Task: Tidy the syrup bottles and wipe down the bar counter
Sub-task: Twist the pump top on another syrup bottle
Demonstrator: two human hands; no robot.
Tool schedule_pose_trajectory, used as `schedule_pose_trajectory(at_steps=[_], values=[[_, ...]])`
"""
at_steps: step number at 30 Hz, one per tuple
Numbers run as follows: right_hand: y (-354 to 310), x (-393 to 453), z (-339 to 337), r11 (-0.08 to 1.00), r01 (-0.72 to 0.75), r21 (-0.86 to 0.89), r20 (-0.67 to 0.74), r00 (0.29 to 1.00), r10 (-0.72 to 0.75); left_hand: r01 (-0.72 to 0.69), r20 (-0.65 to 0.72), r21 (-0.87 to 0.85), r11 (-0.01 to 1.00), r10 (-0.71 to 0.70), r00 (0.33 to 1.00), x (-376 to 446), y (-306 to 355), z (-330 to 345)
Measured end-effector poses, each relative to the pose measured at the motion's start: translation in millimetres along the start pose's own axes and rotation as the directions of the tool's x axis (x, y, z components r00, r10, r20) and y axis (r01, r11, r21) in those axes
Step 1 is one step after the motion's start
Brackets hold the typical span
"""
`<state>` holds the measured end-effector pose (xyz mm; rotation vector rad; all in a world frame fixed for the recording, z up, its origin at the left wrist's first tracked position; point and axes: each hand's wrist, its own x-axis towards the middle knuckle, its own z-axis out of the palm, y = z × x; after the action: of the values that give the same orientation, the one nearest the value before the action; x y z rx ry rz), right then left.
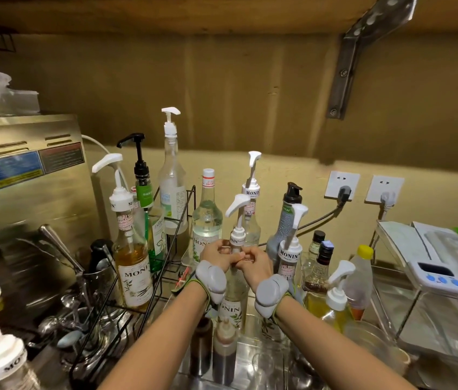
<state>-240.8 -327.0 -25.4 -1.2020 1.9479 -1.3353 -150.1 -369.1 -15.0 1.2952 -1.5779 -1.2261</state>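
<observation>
Brown squeeze bottle [224, 350] nearest, both hands [236, 256] pinching pump bottle [234, 277] neck, syrup bottles crowding around

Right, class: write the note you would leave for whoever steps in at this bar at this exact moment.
Left hand and right hand: both grip the neck of the centre pump bottle, which stands upright.
Other syrup bottles crowd round it; the vanilla bottle stands in the wire rack at left.
Done: nothing clearly finished.
Left: set this bottle in place, tidy the rest, wipe the counter. No cloth in view.
</observation>
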Motion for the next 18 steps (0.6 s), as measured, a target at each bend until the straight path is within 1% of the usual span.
schedule_pose_trajectory(at_steps=[6,9,13,15,18], values=[[7.3,6.1,0.4,0.999,-0.044,0.030,0.004,0.999,0.044,0.017,0.011,0.038,0.999,-0.018,1.000,0.4,0.4,3.4],[7.8,8.9,0.9,0.997,-0.068,0.034,0.014,0.998,0.068,0.039,0.013,0.027,0.999,-0.039,0.999,5.0,-2.4,4.8],[6.7,11.7,-3.0,0.994,-0.102,0.038,0.076,0.992,0.099,0.091,0.054,0.031,0.995,-0.093,0.994,8.9,0.3,5.3],[6.5,11.8,-4.2,0.991,-0.125,0.039,0.116,0.986,0.119,0.121,0.087,0.062,0.991,-0.126,0.988,8.4,4.0,4.3],[5.1,8.2,-5.6,0.989,-0.146,0.039,0.185,0.973,0.136,0.134,0.080,0.096,0.986,-0.142,0.987,-0.1,10.1,2.3]])
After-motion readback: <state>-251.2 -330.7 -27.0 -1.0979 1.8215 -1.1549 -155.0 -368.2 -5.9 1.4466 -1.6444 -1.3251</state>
